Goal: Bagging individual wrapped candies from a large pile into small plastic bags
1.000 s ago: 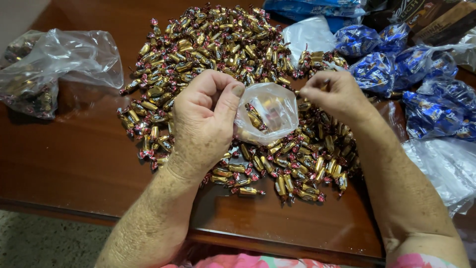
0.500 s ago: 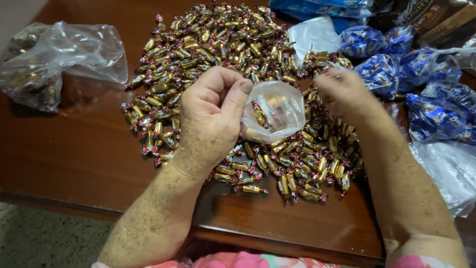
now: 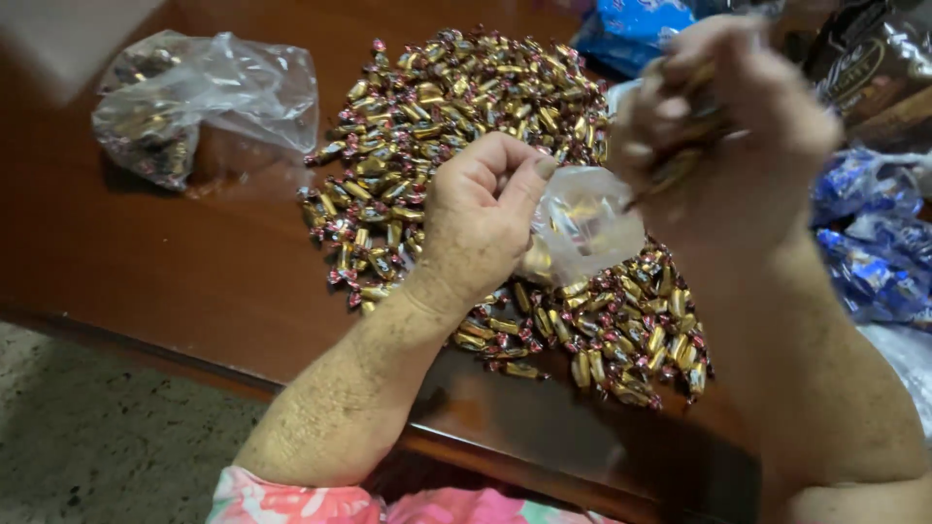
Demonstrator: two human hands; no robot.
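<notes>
Right hand risen, candies gripped (blurred), above bag.

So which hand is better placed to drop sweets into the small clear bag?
Right hand: it holds wrapped sweets just above the small clear bag, whose mouth the left hand grips.

A dark wooden table bears gold-wrapped candies, a clear bag, blue packets.
</notes>
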